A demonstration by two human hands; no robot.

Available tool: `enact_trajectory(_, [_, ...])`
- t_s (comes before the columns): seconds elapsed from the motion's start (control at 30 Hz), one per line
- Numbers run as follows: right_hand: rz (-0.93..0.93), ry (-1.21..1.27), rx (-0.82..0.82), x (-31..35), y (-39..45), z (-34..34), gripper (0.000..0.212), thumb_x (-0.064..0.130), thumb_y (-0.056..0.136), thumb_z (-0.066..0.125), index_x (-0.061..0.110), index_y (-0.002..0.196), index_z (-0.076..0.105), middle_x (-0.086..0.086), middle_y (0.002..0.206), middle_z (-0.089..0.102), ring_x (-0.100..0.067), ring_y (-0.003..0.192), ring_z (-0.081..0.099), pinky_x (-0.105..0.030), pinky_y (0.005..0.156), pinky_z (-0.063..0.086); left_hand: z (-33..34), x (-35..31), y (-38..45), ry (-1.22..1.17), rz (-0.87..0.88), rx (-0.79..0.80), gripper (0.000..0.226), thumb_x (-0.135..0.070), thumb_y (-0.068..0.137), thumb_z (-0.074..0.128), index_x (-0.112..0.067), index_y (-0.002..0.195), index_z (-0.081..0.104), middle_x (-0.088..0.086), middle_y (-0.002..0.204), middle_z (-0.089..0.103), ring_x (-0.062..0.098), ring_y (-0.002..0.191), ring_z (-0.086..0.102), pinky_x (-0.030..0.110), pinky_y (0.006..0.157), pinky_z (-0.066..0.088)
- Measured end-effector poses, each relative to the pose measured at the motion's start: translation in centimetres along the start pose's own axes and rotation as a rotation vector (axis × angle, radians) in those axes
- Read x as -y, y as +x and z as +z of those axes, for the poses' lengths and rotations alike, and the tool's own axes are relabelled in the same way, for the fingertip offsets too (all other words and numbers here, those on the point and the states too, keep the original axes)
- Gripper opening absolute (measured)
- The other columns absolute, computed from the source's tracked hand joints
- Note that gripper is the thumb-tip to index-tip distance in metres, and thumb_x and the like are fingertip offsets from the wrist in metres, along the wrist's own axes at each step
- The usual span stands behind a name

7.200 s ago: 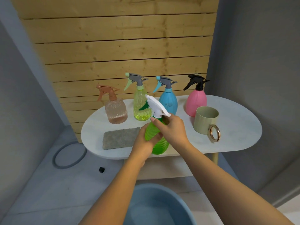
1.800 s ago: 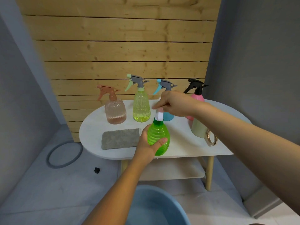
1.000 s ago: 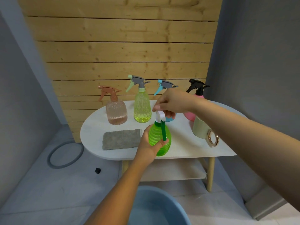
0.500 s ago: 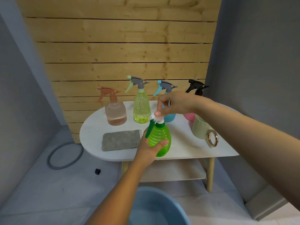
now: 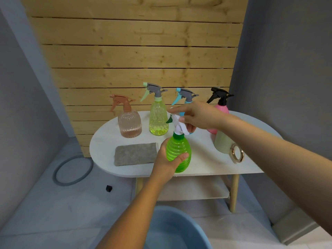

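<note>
Starting nearest, a smooth round blue basin [image 5: 172, 229] sits on the floor. The left grip [image 5: 167, 159] wraps the ribbed translucent green bottle [image 5: 179, 153], upright at the front edge of the desk [image 5: 206, 164]. The right grip [image 5: 199, 117] pinches the white spray head [image 5: 179, 125], tilted over the neck. A flat grey cloth [image 5: 135, 154] lies just left, with bare desk to the right. Trigger bottles [image 5: 158, 121] line the rear edge.

Home cleaning corner: plank wall [image 5: 136, 56], white side table [image 5: 206, 164], spray bottles [image 5: 177, 151], basin [image 5: 172, 230]
</note>
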State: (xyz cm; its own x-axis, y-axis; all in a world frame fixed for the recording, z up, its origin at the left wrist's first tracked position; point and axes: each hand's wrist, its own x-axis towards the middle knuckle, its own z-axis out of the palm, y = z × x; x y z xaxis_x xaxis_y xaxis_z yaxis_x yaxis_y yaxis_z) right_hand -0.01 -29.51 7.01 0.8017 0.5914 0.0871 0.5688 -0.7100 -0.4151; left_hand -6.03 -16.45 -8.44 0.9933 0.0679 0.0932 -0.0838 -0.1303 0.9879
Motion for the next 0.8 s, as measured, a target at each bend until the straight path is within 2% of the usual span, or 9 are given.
enact_trajectory(0.1, [-0.022, -0.177, 0.186, -0.4, 0.4, -1.6, 0.054, 0.017, 0.092, 0.054, 0.043, 0.136, 0.038, 0.01, 0.084, 0.062, -0.013, 0.086, 0.058, -0.025, 0.081, 0.043, 0.0, -0.1, 0.0, -0.006, 0.0, -0.001, 0.053, -0.023, 0.079, 0.075, -0.041, 0.116, 0.042, -0.022, 0.102, 0.056, -0.023, 0.08, 0.054, -0.002, 0.065, 0.039])
enact_trajectory(0.23, [-0.107, -0.273, 0.082, -0.4, 1.0, -2.3, 0.041, 0.034, 0.077, 0.073, 0.029, 0.115, 0.06, 0.002, 0.106, 0.049, -0.011, 0.091, 0.046, -0.029, 0.077, 0.041, 0.1, 0.0, 0.0, 0.005, 0.0, 0.0, 0.047, -0.023, 0.079, 0.075, -0.045, 0.105, 0.043, -0.021, 0.102, 0.057, -0.023, 0.08, 0.054, -0.002, 0.065, 0.039])
enact_trajectory(0.3, [-0.132, -0.312, 0.032, -0.2, 1.2, -2.1, 0.03, 0.042, 0.073, 0.074, 0.02, 0.089, 0.062, -0.001, 0.1, 0.049, -0.013, 0.09, 0.043, -0.029, 0.071, 0.039, 0.1, 0.0, 0.0, 0.009, -0.003, -0.001, 0.047, -0.023, 0.079, 0.075, -0.046, 0.104, 0.042, -0.021, 0.101, 0.056, -0.024, 0.078, 0.053, -0.003, 0.065, 0.038])
enact_trajectory(0.37, [-0.099, -0.367, -0.008, -0.1, 0.9, -1.5, 0.036, 0.05, 0.074, 0.07, 0.019, 0.071, 0.052, 0.001, 0.076, 0.051, -0.017, 0.076, 0.045, -0.028, 0.06, 0.033, 0.1, 0.1, 0.0, 0.012, -0.002, -0.005, 0.046, -0.024, 0.08, 0.074, -0.046, 0.104, 0.042, -0.021, 0.102, 0.056, -0.024, 0.079, 0.053, -0.003, 0.064, 0.038])
enact_trajectory(0.47, [-0.043, -0.35, -0.11, 0.6, 0.3, -0.2, 0.029, 0.049, 0.079, 0.064, 0.024, 0.094, 0.06, 0.008, 0.062, 0.042, -0.018, 0.07, 0.044, -0.027, 0.053, 0.029, 0.2, 0.2, 0.2, 0.012, -0.009, -0.01, 0.048, -0.026, 0.079, 0.075, -0.045, 0.108, 0.042, -0.022, 0.103, 0.056, -0.021, 0.083, 0.054, -0.003, 0.065, 0.038])
enact_trajectory(0.53, [0.021, -0.358, -0.122, 1.7, 0.0, 0.4, 0.032, 0.042, 0.084, 0.059, 0.034, 0.115, 0.057, 0.005, 0.071, 0.048, -0.018, 0.072, 0.046, -0.026, 0.049, 0.025, 0.2, 0.3, 0.2, 0.012, -0.009, -0.017, 0.053, -0.027, 0.078, 0.075, -0.043, 0.115, 0.04, -0.022, 0.104, 0.055, -0.017, 0.086, 0.054, -0.003, 0.067, 0.038])
enact_trajectory(0.6, [0.06, -0.425, -0.08, 2.7, 0.1, 0.7, 0.027, 0.037, 0.089, 0.054, 0.036, 0.115, 0.06, -0.001, 0.086, 0.058, -0.018, 0.074, 0.051, -0.025, 0.048, 0.027, 0.3, 0.5, 0.3, 0.012, 0.007, -0.025, 0.055, -0.024, 0.078, 0.075, -0.041, 0.116, 0.04, -0.022, 0.104, 0.056, -0.015, 0.087, 0.055, -0.002, 0.069, 0.039])
enact_trajectory(0.7, [0.116, -0.29, 0.151, 3.5, 0.1, -0.5, 0.033, 0.035, 0.096, 0.043, 0.016, 0.107, 0.068, -0.003, 0.072, 0.069, -0.012, 0.054, 0.062, -0.019, 0.05, 0.041, 0.2, 0.5, 0.5, 0.02, 0.028, -0.021, 0.056, -0.019, 0.078, 0.076, -0.038, 0.116, 0.04, -0.02, 0.103, 0.056, -0.017, 0.088, 0.055, -0.001, 0.07, 0.039])
enact_trajectory(0.8, [0.198, -0.072, 0.439, 3.5, -0.2, -3.0, 0.033, 0.022, 0.1, 0.037, 0.017, 0.128, 0.053, 0.002, 0.078, 0.07, -0.007, 0.069, 0.068, -0.013, 0.065, 0.047, 0.2, 0.6, 0.5, 0.024, 0.011, -0.021, 0.059, -0.021, 0.077, 0.077, -0.04, 0.117, 0.037, -0.025, 0.102, 0.05, -0.03, 0.082, 0.047, -0.005, 0.065, 0.036])
